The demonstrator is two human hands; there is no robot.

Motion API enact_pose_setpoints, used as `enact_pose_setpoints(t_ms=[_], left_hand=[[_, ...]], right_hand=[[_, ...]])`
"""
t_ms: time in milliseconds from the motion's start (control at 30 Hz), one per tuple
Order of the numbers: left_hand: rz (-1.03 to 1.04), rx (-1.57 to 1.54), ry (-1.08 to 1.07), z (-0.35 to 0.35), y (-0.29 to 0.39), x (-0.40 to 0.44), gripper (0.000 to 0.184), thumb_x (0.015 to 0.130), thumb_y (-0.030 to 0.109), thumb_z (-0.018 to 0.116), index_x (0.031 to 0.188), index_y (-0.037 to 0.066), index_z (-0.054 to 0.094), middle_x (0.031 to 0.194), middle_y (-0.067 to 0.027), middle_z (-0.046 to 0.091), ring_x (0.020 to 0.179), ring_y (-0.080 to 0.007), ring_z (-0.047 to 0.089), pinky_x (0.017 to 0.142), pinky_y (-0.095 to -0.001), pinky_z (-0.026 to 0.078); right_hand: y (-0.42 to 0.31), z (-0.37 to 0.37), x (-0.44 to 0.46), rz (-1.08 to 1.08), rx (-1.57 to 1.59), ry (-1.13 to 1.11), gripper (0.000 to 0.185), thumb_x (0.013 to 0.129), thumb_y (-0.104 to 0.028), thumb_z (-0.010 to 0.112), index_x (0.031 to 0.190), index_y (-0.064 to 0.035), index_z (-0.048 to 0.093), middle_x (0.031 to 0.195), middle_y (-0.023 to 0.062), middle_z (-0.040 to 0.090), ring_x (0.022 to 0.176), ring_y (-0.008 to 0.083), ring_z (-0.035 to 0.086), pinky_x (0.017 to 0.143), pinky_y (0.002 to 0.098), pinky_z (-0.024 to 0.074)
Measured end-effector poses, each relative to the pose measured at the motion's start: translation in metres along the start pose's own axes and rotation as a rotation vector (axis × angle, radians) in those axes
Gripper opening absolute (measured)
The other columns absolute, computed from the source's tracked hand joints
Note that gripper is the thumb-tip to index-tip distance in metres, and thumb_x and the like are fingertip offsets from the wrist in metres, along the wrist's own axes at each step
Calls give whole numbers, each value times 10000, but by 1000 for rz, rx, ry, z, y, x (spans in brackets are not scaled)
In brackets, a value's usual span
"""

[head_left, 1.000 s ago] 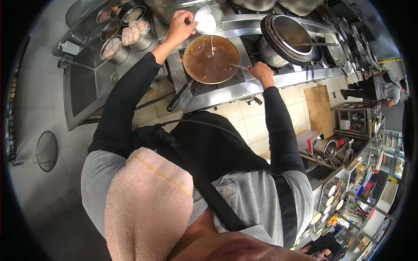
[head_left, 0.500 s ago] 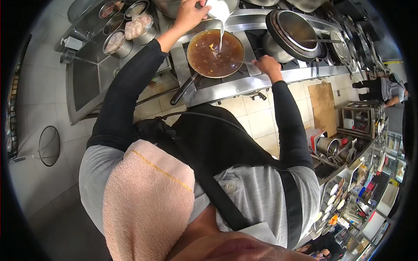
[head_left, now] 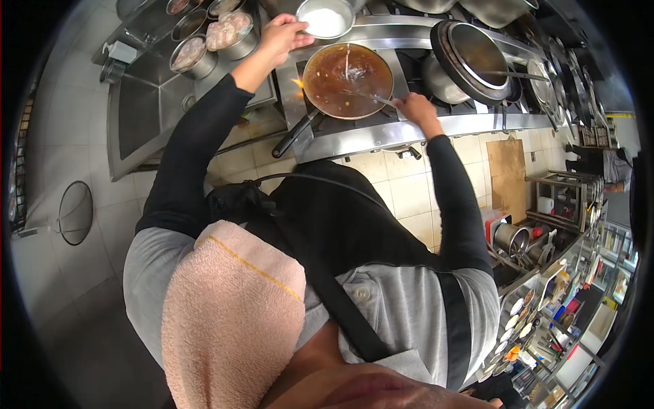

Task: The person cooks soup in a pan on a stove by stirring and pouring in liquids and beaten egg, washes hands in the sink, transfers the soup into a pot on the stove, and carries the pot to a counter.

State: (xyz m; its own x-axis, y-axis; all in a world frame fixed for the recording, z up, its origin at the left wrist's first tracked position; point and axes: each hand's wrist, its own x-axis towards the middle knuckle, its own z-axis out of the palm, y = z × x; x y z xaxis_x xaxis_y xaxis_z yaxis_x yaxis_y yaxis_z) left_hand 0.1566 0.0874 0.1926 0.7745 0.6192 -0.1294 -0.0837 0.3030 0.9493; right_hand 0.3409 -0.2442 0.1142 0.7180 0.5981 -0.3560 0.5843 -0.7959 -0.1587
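Observation:
My left hand (head_left: 283, 39) grips the near-left side of a small metal bowl (head_left: 351, 24) of white liquid, held level above the back of the stove. A frying pan (head_left: 315, 112) of bubbling brown sauce (head_left: 334, 82) sits below it on the burner. A thin white streak runs into the sauce near the pan's far side. My right hand (head_left: 415, 109) is closed around the handle of a metal utensil (head_left: 383, 100), whose end dips into the sauce and is hidden. The pan's black handle (head_left: 291, 136) points toward me, touched by neither hand.
A flame (head_left: 298, 83) shows left of the pan. Stacked pans (head_left: 466, 61) stand on the right burners. Left are a steel sink (head_left: 136, 126) and metal containers of raw meat (head_left: 194, 58). A strainer (head_left: 75, 213) hangs at far left. Another person (head_left: 613, 167) stands at far right.
The bowl has gone from tilted and pouring to nearly level, and the white stream has thinned to a streak. My right hand still holds the utensil in the sauce. A flame now shows beside the pan.

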Motion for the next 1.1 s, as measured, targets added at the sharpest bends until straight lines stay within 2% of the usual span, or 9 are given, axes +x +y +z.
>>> enact_pose_setpoints(t_ms=[167,300,367,567,667,733,800,900,1100], left_hand=[[-105,14,276,-103,-23,-42,253,864,24,691,994,61,477,914,-112,630,740,-229,682,685,-348,627],[-131,9,585,-179,-45,-69,282,855,41,706,1014,52,474,914,-114,632,724,-234,680,665,-344,624],[-127,-11,638,-211,-55,-77,300,843,32,709,1025,44,471,907,-112,625,714,-243,681,662,-345,623],[-113,-215,713,-258,-78,-91,316,827,1,709,1046,31,483,946,-106,607,752,-256,682,707,-358,625],[-77,-235,616,-261,-90,-105,290,888,172,701,1063,24,522,992,-114,596,845,-260,675,809,-350,605],[-61,146,936,-243,-108,-122,328,924,361,658,903,52,550,820,-77,609,668,-181,625,625,-291,567],[-202,272,591,-185,-117,-163,411,956,460,581,769,95,570,727,-15,591,533,-103,525,490,-238,436],[-681,208,101,-107,-164,-184,568,935,607,532,1010,59,664,813,0,645,663,-83,568,558,-255,462],[-580,558,-142,-92,-170,-187,521,954,561,533,977,52,640,558,8,492,424,-76,422,388,-261,314]], right_hand=[[25,-13,22,39,120,-188,546,881,-518,600,1099,-26,690,1148,230,662,1092,382,632,941,474,492],[41,35,37,-63,-13,-68,452,894,-472,592,1039,-63,721,1105,233,667,1074,387,632,913,461,501],[46,5,26,-74,-34,16,426,906,-460,585,966,-71,745,998,233,691,1010,385,654,884,460,504],[5,6,17,-82,-87,-90,575,865,-564,579,1107,-57,702,1153,238,658,1120,411,609,956,478,475],[53,41,49,-104,-86,-32,599,863,-581,592,1020,-16,716,1123,256,657,1101,417,612,932,484,485],[34,1,32,-79,-72,-36,561,851,-579,607,988,-50,733,1103,238,669,1049,396,642,894,464,509],[32,31,45,29,69,130,512,833,-551,625,1007,-82,736,1097,212,680,1058,394,640,906,468,509],[17,56,29,-22,131,103,449,844,-512,657,1025,-112,747,1087,197,693,1077,374,639,923,454,503],[25,15,37,29,123,100,491,837,-537,676,1015,-85,748,1001,206,704,1011,368,664,885,436,512]])
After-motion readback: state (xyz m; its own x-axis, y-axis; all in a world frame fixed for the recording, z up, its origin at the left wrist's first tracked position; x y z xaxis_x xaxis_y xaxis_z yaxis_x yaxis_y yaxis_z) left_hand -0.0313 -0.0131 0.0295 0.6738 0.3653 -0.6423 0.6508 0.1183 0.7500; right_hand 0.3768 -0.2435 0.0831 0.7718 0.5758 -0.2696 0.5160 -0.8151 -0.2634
